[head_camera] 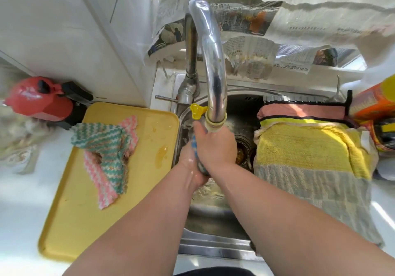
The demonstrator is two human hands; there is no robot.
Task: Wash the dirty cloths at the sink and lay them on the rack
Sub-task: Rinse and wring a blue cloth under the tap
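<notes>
Squeezing the wet blue cloth (194,144) over the sink (210,242), right under the tap (213,61), with left hand (191,168) and right hand (215,146) both curled tight round it, long way pointing away from the body, rack (277,98) off to the right, nearest the right hand.

Bright daylight, apparently from the right; edges warped and blurred.

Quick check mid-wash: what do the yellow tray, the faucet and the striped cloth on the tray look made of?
Yellow tray: likely plastic, smooth, slightly glossy; water pools on it.
Faucet: polished metal, probably chromed; mirror reflections.
Striped cloth: seems soft microfibre, ribbed zigzag texture, stained brown.
</notes>
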